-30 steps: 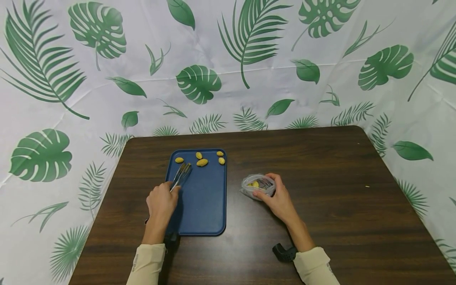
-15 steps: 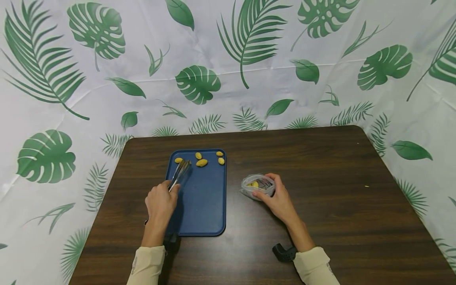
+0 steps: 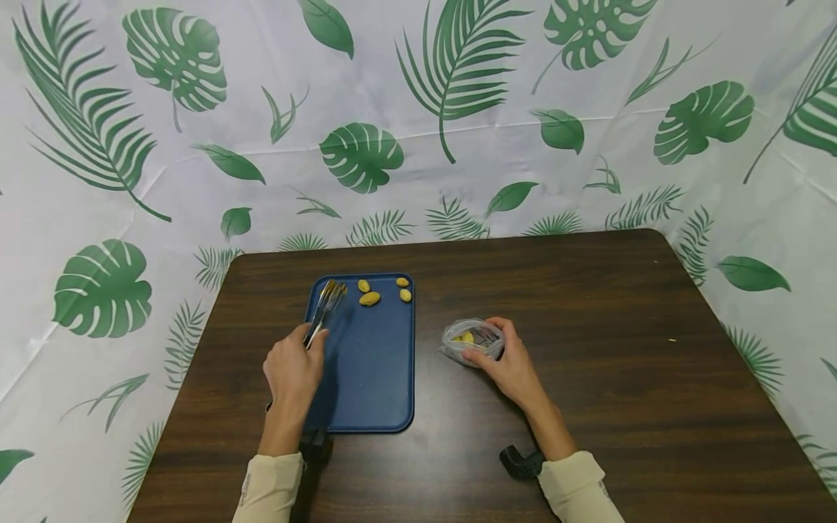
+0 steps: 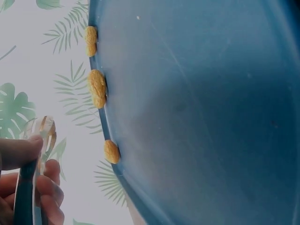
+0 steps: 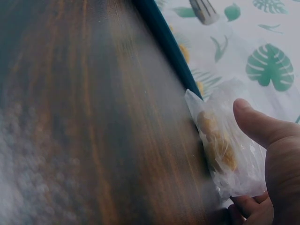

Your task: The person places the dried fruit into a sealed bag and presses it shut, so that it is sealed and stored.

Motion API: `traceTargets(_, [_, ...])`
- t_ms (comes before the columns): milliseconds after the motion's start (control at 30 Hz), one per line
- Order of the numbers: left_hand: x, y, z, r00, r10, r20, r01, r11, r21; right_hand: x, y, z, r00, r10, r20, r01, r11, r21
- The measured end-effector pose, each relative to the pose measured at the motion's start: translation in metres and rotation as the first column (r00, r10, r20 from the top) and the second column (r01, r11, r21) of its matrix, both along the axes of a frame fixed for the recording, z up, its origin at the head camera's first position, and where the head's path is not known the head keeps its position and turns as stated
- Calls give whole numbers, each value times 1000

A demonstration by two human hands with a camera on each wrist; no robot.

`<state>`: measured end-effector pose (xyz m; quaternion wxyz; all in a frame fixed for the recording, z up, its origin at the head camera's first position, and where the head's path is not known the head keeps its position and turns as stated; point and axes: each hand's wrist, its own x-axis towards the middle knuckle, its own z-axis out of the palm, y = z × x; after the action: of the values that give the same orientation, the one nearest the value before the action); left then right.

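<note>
My left hand holds metal tongs over the far left of a blue tray. Brownish yellow shows at the tongs' tips; whether they grip a peanut there, I cannot tell. Several peanuts in shells lie along the tray's far side. In the left wrist view, fingers and thumb curl round the tongs, with peanuts at the tray's edge. My right hand holds a clear plastic bag by its rim, mouth upward, on the table. Peanuts show through the bag in the right wrist view.
The dark wooden table extends to the right of the bag. A small pale crumb lies there. Behind the table's far edge hangs a white cloth with green leaf prints. The tray has a low raised rim.
My left hand has moved the tongs toward the tray's far left corner. The peanut seen there earlier no longer shows by itself. My right hand and the bag have stayed in place.
</note>
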<state>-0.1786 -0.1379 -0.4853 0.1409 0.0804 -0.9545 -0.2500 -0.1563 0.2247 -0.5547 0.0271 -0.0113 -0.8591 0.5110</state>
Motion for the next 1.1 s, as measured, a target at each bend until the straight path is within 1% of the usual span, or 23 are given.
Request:
traceTargets(167, [0, 1, 3, 999, -13, -53, 14, 1000, 12, 0, 0, 0, 1000, -3, 8, 3, 1000, -4])
traceTargets(333, [1, 4, 5, 997, -33, -65, 33, 999, 1, -1, 0, 0, 1000, -5, 16, 5, 1000, -1])
traceTargets(467, [2, 5, 5, 995, -74, -74, 74, 997, -10, -1, -1, 0, 1000, -4, 15, 4, 1000, -1])
traceTargets(700, [2, 10, 2, 982, -147, -119, 144, 989, -39, 0, -1, 0, 1000, -8, 19, 8, 1000, -6])
traceTargets(900, [4, 14, 2, 975, -176, -134, 172, 984, -44, 0, 0, -1, 1000, -6, 12, 6, 1000, -7])
traceTargets(1100, [6, 19, 4, 965, -208, -160, 201, 978, -55, 1, 1, -3, 1000, 0, -3, 0, 1000, 8])
